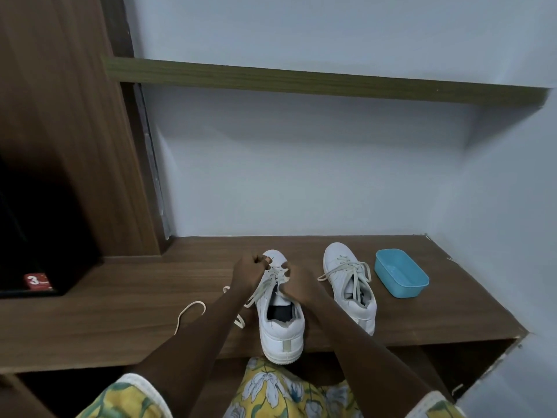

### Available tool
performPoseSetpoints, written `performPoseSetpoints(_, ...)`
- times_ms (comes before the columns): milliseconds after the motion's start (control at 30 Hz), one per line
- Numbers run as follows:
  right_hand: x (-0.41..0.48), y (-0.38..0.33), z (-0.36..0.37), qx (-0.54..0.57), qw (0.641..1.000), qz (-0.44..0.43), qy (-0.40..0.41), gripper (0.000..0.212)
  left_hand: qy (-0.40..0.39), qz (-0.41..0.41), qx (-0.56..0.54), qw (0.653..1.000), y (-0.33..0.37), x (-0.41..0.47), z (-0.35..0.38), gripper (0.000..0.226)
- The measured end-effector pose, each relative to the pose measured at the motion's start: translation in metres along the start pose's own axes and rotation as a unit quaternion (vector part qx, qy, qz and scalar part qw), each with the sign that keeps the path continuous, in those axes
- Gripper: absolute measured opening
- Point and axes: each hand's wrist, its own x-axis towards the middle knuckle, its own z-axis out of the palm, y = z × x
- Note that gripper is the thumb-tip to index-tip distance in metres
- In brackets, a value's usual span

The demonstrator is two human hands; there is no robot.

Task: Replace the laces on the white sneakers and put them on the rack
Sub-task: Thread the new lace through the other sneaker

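Observation:
Two white sneakers stand on the brown wooden shelf (126, 300), toes toward the wall. The near sneaker (281, 330) sits at the shelf's front edge, heel toward me. My left hand (248, 271) pinches its cream lace (265, 286) over the toe end. My right hand (297, 285) grips the lace at the eyelets by the tongue. A loose end of the lace (188, 315) trails left across the shelf. The second sneaker (351, 285) stands to the right with its lace threaded and untied.
A blue plastic tub (402, 277) stands on the shelf right of the second sneaker. A thin upper shelf (316, 78) runs across the pale wall. A dark cabinet opening (39, 236) with a red label lies at the left. My floral-clad knees are below.

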Motion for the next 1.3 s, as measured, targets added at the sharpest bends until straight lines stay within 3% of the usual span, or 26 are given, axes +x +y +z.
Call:
performPoseSetpoints(100,-0.011,0.004,0.009,-0.093,0.995,-0.012,-0.029,0.049,0.004,-0.002,0.043,0.999,-0.004,-0.001,0.001,0.019)
performPoseSetpoints(267,-0.011,0.009,0.028,-0.205,0.977,-0.023,0.050,0.034,-0.012,0.012,0.115,0.993,-0.005,-0.004,0.007,0.018)
performPoseSetpoints(333,-0.008,0.010,0.030,-0.173,0.982,-0.004,0.078,0.023,-0.018,0.013,0.135,0.991,-0.004,-0.006,0.009,0.017)
performPoseSetpoints(433,-0.004,0.014,0.026,-0.070,0.991,0.044,0.109,0.024,-0.044,0.018,0.164,0.985,-0.005,-0.005,0.013,0.016)
performPoseSetpoints(600,0.001,0.021,0.017,0.094,0.984,0.118,0.095,0.021,-0.059,0.001,0.211,0.976,-0.007,-0.007,0.022,0.022)
performPoseSetpoints(700,0.005,0.023,0.015,0.094,0.982,0.143,0.079,0.032,-0.053,-0.009,0.223,0.973,-0.007,-0.007,0.027,0.026)
performPoseSetpoints(833,0.012,0.030,0.020,0.094,0.979,0.165,0.073,0.011,-0.049,-0.002,0.256,0.965,-0.001,-0.012,0.031,0.041)
performPoseSetpoints(1067,0.022,0.036,0.028,0.076,0.981,0.160,0.074,0.009,-0.036,-0.027,0.283,0.958,0.002,-0.018,0.039,0.013)
performPoseSetpoints(1300,0.017,0.039,0.025,0.080,0.984,0.134,0.085,0.019,-0.010,-0.039,0.279,0.959,-0.003,-0.018,0.046,0.013)
